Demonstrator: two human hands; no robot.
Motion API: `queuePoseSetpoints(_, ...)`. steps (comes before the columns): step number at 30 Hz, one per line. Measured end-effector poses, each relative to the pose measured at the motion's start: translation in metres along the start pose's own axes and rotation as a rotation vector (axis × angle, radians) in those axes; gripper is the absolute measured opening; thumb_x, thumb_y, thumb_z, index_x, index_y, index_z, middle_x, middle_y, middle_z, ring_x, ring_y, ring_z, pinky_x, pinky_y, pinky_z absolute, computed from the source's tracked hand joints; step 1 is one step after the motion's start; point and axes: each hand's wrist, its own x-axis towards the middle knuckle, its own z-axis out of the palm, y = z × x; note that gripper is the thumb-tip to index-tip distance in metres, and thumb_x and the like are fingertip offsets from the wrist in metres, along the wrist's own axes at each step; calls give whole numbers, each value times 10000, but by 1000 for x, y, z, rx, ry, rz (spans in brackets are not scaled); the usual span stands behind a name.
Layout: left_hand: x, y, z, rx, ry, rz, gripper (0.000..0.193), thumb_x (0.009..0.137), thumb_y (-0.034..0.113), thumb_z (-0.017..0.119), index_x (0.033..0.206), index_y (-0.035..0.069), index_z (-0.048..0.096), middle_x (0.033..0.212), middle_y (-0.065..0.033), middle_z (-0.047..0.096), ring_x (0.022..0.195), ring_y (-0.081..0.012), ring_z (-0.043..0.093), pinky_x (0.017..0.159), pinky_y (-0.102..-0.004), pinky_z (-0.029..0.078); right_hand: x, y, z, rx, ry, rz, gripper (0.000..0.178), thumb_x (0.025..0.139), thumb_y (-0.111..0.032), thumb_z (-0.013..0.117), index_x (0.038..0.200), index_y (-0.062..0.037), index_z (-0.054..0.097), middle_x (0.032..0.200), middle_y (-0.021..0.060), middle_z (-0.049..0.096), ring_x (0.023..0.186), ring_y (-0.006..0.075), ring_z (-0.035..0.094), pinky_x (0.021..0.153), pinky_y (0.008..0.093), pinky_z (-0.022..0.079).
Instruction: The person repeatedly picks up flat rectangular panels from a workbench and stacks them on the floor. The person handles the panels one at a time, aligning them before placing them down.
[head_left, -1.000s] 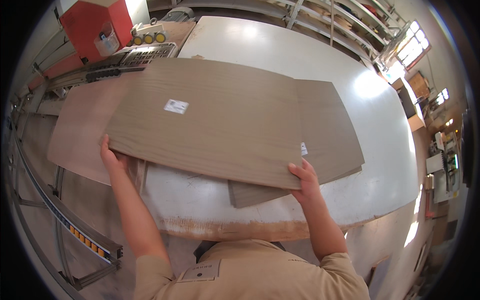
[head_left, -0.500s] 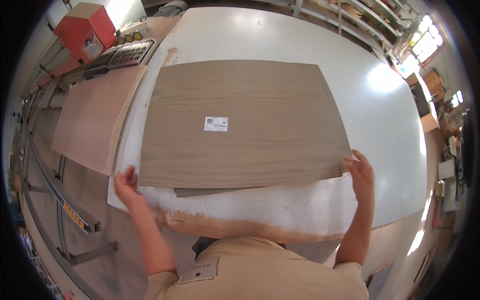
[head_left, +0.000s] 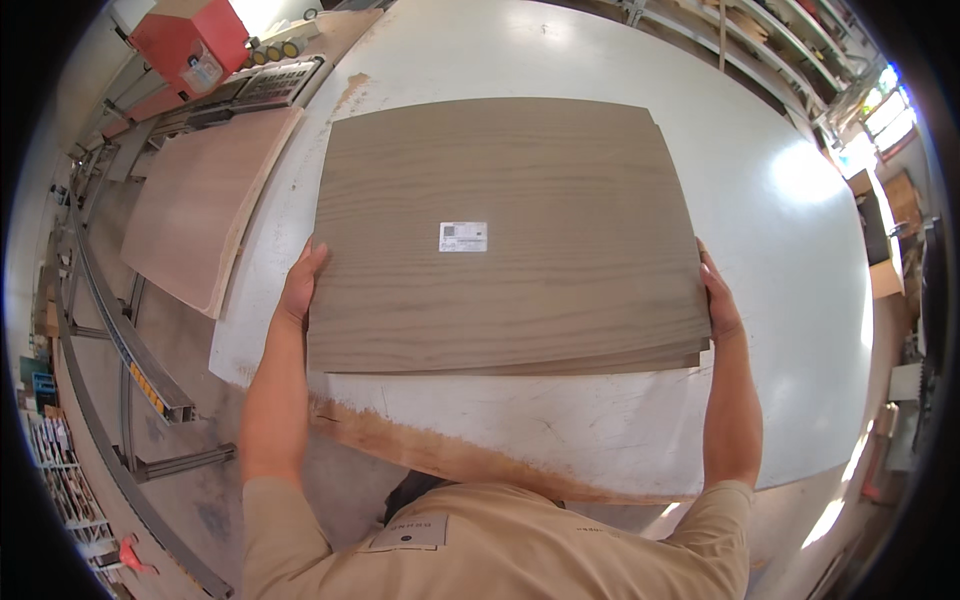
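Note:
A brown wood-grain panel (head_left: 520, 310) lies across the white tabletop, with a small white printed label (head_left: 463, 237) near its middle. Beneath it, the edge of another panel (head_left: 685, 358) shows at the near right corner, slightly out of line with the top one. My left hand (head_left: 303, 280) grips the left side edge, its thumb by the top face. On the opposite side edge, my right hand (head_left: 718, 300) holds on in the same way. Fingers of both hands are partly hidden behind the panel edges.
The white table (head_left: 780, 400) has a worn brown front edge close to my body. To the left lies a pinkish board (head_left: 205, 210), above a metal rail (head_left: 125, 340). A red machine housing (head_left: 190, 45) stands far left; shelves (head_left: 760, 50) hold boards far right.
Both hands have moved forward onto the side edges and taken hold. The lower panel's edge, which stuck out at the near left, now shows at the near right. The view has shifted slightly.

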Motion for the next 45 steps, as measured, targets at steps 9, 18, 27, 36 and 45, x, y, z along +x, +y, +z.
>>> queuePoseSetpoints(9,-9,11,2,103,-17,-15,703,895,129,544,1523,41,240,1443,-138,451,1291,-239,477,1061,-366,404,-55,0,31,-204,-63,-55,695,894,-81,543,1527,-32,259,1527,128,365,1406,254,341,1149,348,264)
queuePoseSetpoints(18,-69,13,-21,664,371,31,672,944,263,568,1511,34,287,1455,-161,447,1340,-233,428,1102,-351,344,147,-81,45,-1564,36,-506,497,1029,-313,380,1455,-58,401,1474,200,427,1401,364,338,1143,393,298)
queuePoseSetpoints(27,-196,-156,139,673,879,341,765,996,244,441,1467,-164,-3,1574,-323,11,1482,-406,38,1203,-432,55,277,-65,125,-1608,-119,-240,668,1012,-522,304,1203,38,614,1199,281,614,1115,436,579,967,486,422)
queuePoseSetpoints(36,-125,-140,184,232,1043,555,784,956,222,484,1464,-161,26,1561,-318,66,1476,-400,67,1199,-424,55,221,-56,86,-1491,4,-212,721,1002,-547,366,1202,103,608,1170,265,649,1104,354,608,966,400,440)
queuePoseSetpoints(45,-120,-95,66,216,776,613,716,898,286,558,1440,-89,278,1444,-283,386,1347,-364,386,1102,-411,319,22,-14,64,-1603,-57,-218,625,1026,-482,285,1138,12,651,1123,257,656,1089,434,595,954,487,442)
